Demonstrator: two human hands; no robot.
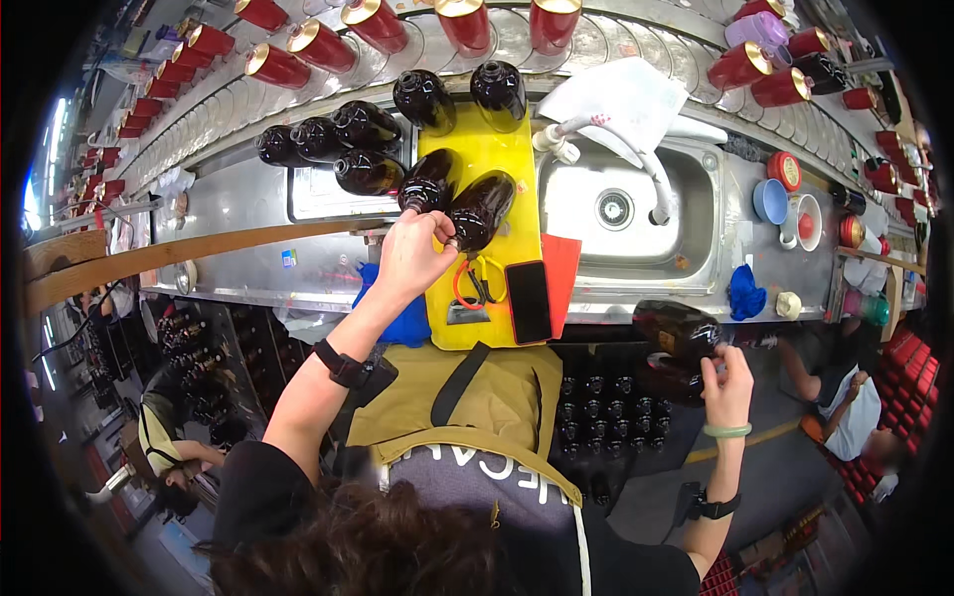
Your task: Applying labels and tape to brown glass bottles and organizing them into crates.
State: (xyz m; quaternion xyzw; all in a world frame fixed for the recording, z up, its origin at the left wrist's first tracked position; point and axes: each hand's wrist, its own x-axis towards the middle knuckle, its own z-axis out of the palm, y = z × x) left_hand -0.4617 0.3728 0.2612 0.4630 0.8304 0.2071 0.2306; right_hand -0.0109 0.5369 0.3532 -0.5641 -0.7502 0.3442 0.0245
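Note:
My left hand is closed at the necks of two dark glass bottles, one on the left and one on the right. Both lean over the yellow board with their bottoms away from me. Off to the right, my right hand grips another pair by the necks, an upper dark bottle and a lower dark bottle, in front of the counter edge. More dark bottles, such as one at the back, stand or lie beyond my left hand.
Scissors, a black phone and a red sheet lie near the board's front. Right of it is a steel sink with a curved faucet. Red containers line a conveyor behind. Other people are at both sides.

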